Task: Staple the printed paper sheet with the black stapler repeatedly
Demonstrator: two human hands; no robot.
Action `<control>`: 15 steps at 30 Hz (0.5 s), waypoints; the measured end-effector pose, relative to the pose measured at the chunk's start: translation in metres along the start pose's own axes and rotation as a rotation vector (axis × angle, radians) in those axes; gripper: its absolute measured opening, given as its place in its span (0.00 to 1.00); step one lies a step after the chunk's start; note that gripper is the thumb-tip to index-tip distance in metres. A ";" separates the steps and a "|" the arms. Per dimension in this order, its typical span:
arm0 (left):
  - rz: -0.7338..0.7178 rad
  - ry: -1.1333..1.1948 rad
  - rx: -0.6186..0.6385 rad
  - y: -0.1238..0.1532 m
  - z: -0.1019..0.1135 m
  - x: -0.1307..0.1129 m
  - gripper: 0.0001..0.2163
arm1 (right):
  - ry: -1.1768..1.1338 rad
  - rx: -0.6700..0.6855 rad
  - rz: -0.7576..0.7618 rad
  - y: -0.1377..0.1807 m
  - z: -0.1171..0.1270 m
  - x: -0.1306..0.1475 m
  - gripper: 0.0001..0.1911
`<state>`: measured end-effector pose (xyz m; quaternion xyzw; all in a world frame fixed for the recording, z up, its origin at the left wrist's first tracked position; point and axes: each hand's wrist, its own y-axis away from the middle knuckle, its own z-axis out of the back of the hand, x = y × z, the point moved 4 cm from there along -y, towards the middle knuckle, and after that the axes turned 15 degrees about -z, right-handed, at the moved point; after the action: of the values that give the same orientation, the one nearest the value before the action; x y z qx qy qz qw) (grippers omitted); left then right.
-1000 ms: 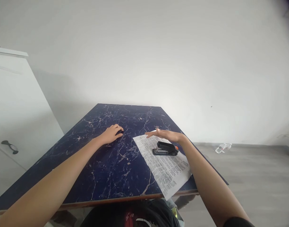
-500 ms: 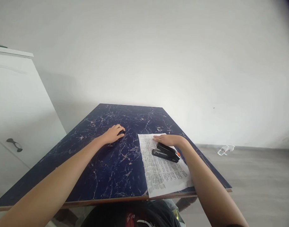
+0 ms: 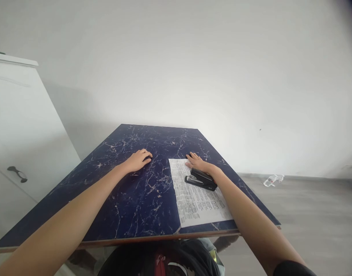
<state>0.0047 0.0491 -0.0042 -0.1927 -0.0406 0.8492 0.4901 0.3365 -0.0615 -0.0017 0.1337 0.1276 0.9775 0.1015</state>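
My left hand [image 3: 139, 160] rests on the dark blue marbled table [image 3: 141, 207], fingers slightly curled and apart, with nothing visible in it. At the top right of a printed sheet of paper [image 3: 190, 203], my right hand [image 3: 199, 162] lies flat with its fingers spread. On the paper sits a black stapler [image 3: 201, 179], its upper arm raised from its base. The stapler's back end is close against my right wrist, and I cannot tell whether they touch. My right hand and forearm cover part of the sheet's right side.
A white cabinet [image 3: 23, 122] with a dark handle [image 3: 17, 174] stands at the left. Behind the table rises a pale wall [image 3: 176, 69]. On the grey floor [image 3: 308, 214] at the right lies a clear plastic item [image 3: 273, 180].
The paper, with the stapler on it, has shifted slightly away from the table's front edge. My right hand has moved forward and its fingers have spread. My left hand stays put.
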 end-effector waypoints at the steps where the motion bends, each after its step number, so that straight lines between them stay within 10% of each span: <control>1: 0.021 -0.009 -0.033 0.000 0.001 0.003 0.18 | 0.007 0.016 -0.017 -0.005 -0.005 0.003 0.50; 7: 0.282 -0.086 -0.281 0.010 0.021 0.038 0.13 | 0.042 -0.011 -0.118 -0.043 -0.024 0.056 0.50; 15: 0.681 -0.143 -0.527 0.035 0.044 0.062 0.11 | -0.012 -0.004 -0.118 -0.105 -0.041 0.195 0.45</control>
<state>-0.0672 0.0890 0.0092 -0.2544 -0.2237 0.9341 0.1123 0.1582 0.0740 -0.0230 0.1315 0.1328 0.9693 0.1600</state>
